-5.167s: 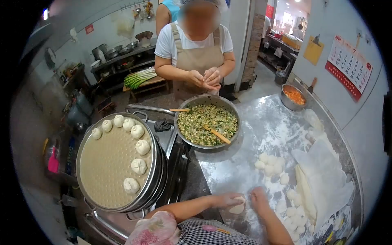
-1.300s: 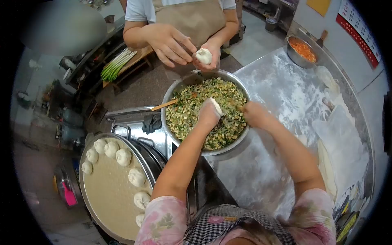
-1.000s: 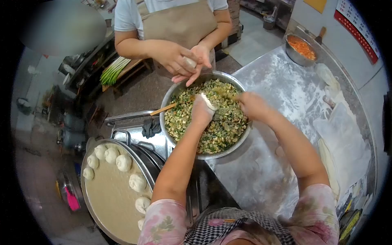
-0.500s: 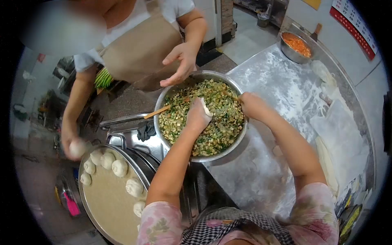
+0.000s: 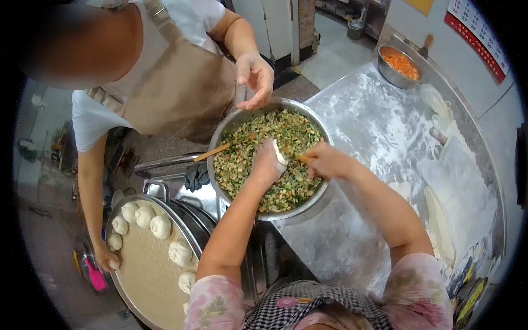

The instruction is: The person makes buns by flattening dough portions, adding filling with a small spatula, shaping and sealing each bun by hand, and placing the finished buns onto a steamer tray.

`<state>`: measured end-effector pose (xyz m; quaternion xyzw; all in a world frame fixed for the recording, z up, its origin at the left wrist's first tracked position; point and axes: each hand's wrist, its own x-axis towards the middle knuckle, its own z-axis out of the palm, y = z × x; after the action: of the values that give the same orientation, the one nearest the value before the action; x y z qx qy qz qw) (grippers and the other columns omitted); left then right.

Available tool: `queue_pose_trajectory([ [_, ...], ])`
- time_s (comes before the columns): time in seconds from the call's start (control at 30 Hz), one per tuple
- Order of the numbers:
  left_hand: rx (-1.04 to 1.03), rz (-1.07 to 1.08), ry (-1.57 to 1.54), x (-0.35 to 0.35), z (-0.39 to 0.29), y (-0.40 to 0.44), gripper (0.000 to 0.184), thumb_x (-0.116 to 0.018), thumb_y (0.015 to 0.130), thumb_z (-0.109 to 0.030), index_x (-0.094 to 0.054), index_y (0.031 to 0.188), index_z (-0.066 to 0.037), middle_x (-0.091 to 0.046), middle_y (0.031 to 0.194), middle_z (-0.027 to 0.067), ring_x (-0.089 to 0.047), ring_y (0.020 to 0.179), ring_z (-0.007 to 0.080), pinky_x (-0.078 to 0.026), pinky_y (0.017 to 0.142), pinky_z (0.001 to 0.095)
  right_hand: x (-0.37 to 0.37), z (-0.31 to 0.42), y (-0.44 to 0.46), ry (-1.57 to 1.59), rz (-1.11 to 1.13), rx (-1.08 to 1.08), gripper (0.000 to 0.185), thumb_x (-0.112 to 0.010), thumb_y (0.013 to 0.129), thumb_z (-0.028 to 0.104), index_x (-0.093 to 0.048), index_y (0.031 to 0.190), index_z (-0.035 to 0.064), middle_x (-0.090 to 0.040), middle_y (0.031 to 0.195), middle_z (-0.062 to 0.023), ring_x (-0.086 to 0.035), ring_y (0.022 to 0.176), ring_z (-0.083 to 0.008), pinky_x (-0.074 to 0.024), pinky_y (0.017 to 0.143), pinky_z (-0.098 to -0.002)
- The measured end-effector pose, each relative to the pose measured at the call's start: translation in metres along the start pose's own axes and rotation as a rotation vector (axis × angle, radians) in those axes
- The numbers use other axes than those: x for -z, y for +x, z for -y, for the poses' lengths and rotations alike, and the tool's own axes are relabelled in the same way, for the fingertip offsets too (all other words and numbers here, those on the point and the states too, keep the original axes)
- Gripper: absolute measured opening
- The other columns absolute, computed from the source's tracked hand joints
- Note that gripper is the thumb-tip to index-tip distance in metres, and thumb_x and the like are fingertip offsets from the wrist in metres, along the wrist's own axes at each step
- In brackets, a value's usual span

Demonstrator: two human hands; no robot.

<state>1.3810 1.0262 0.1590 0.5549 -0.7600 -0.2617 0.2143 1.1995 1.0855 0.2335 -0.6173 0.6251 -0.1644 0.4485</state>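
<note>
A large metal bowl (image 5: 327, 190) of chopped green and pale filling (image 5: 242, 179) lies under both my hands. Cupped over its middle, my left hand (image 5: 268, 164) holds a white dough wrapper (image 5: 279, 153), mostly hidden by the fingers and palm. My right hand (image 5: 327, 160) grips a light wooden filling stick (image 5: 302, 158), its tip close beside the wrapper. Whether that tip touches the dough I cannot tell. A second wooden stick (image 5: 212, 153) rests across the bowl's left rim.
Left of me, several white buns (image 5: 160, 226) sit on a round steamer tray (image 5: 148, 286). A co-worker's hand (image 5: 105, 258) holds a bun at its left edge; their other hand (image 5: 256, 82) hovers by the bowl. A floured metal table (image 5: 357, 121) bears a bowl of orange filling (image 5: 400, 65).
My right hand has moved left from the bowl's rim, bringing the stick to the wrapper. The co-worker's hand with a bun has come down to the tray's left edge.
</note>
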Motion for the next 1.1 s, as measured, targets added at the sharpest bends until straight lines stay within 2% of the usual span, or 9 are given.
queue_pose_trajectory([
  [0.13, -0.115, -0.104, -0.051, 0.013, -0.01, -0.012, 0.054, -0.072, 0.067, -0.015, -0.043, 0.11, 0.001, -0.054, 0.102, 0.0252, -0.053, 0.098, 0.0413, -0.044, 0.083, 0.0469, -0.032, 0.017, -0.018, -0.354, -0.144, 0.18, 0.021, -0.05, 0.078, 0.003, -0.061, 0.096, -0.0006, -0.063, 0.082, -0.0191, -0.062, 0.076, -0.0302, -0.0494, 0.067, -0.0392],
  [0.27, -0.131, -0.258, -0.155, 0.023, -0.021, -0.018, 0.051, -0.073, 0.065, -0.013, -0.047, 0.107, 0.0, -0.055, 0.101, 0.022, -0.054, 0.096, 0.0388, -0.044, 0.082, 0.0441, -0.03, 0.055, -0.046, -0.708, -0.076, 0.189, 0.033, -0.048, 0.08, 0.003, -0.056, 0.113, 0.0027, -0.061, 0.095, -0.0185, -0.06, 0.085, -0.0331, -0.0485, 0.07, -0.0401],
  [0.37, -0.176, -0.32, -0.335, 0.027, -0.017, -0.026, 0.051, -0.076, 0.061, -0.01, -0.049, 0.105, -0.003, -0.055, 0.099, 0.0177, -0.055, 0.094, 0.034, -0.045, 0.081, 0.0389, -0.017, 0.049, -0.052, -0.724, -0.177, 0.323, 0.037, -0.051, 0.079, 0.002, -0.057, 0.115, 0.0033, -0.063, 0.091, -0.0171, -0.06, 0.078, -0.0323, -0.0485, 0.068, -0.0398],
  [0.47, -0.164, -0.319, -0.593, 0.03, -0.006, -0.036, 0.053, -0.078, 0.06, -0.004, -0.05, 0.105, -0.007, -0.055, 0.098, 0.009, -0.055, 0.094, 0.022, -0.044, 0.084, 0.0311, 0.018, 0.036, -0.061, -0.418, -0.229, 0.45, 0.037, -0.052, 0.08, 0.001, -0.058, 0.116, 0.0041, -0.064, 0.084, -0.0147, -0.059, 0.069, -0.0283, -0.0482, 0.066, -0.0375],
  [0.6, -0.019, -0.191, -0.937, 0.039, -0.014, -0.055, 0.048, -0.072, 0.067, 0.004, -0.05, 0.107, -0.007, -0.054, 0.1, 0.0041, -0.054, 0.093, 0.0143, -0.044, 0.085, 0.0272, 0.014, 0.045, -0.071, 0.12, -0.155, 0.193, 0.031, -0.05, 0.084, 0.002, -0.059, 0.114, 0.0029, -0.061, 0.075, -0.0069, -0.054, 0.064, -0.0156, -0.0456, 0.062, -0.0281],
  [0.67, -0.025, -0.196, -0.955, 0.041, -0.016, -0.06, 0.049, -0.072, 0.067, 0.004, -0.049, 0.109, -0.006, -0.055, 0.099, 0.0045, -0.055, 0.091, 0.0143, -0.046, 0.082, 0.0266, -0.002, 0.028, -0.067, 0.146, -0.022, 0.218, 0.028, -0.048, 0.087, 0.001, -0.059, 0.112, 0.0019, -0.059, 0.073, -0.0027, -0.052, 0.064, -0.0105, -0.0439, 0.061, -0.0236],
  [0.77, 0.12, -0.137, -1.234, 0.043, -0.02, -0.07, 0.047, -0.07, 0.071, 0.005, -0.048, 0.112, -0.005, -0.055, 0.097, 0.0061, -0.057, 0.087, 0.0152, -0.052, 0.074, 0.027, -0.013, 0.011, -0.06, -0.07, -0.319, 0.271, 0.025, -0.049, 0.087, 0.001, -0.06, 0.109, 0.0022, -0.058, 0.074, 0.0008, -0.051, 0.065, -0.0071, -0.0419, 0.06, -0.021],
  [0.97, 0.163, -0.129, -1.626, 0.045, -0.031, -0.081, 0.046, -0.065, 0.076, 0.005, -0.046, 0.117, -0.005, -0.055, 0.1, 0.008, -0.059, 0.09, 0.0183, -0.055, 0.072, 0.0301, -0.034, 0.009, -0.067, 0.331, -0.223, 0.22, 0.026, -0.052, 0.083, -0.001, -0.059, 0.109, -0.0005, -0.057, 0.079, -0.0042, -0.055, 0.07, -0.0127, -0.0452, 0.064, -0.027],
  [1.1, 0.074, -0.092, -1.839, 0.04, -0.046, -0.09, 0.054, -0.067, 0.077, 0.001, -0.043, 0.125, -0.006, -0.055, 0.106, 0.0074, -0.058, 0.095, 0.0174, -0.052, 0.08, 0.0285, -0.049, 0.016, -0.066, 0.713, -0.216, 0.12, 0.028, -0.059, 0.085, 0.006, -0.057, 0.113, 0.0011, -0.054, 0.076, 0.0005, -0.048, 0.058, -0.0074, -0.0381, 0.051, -0.021],
])
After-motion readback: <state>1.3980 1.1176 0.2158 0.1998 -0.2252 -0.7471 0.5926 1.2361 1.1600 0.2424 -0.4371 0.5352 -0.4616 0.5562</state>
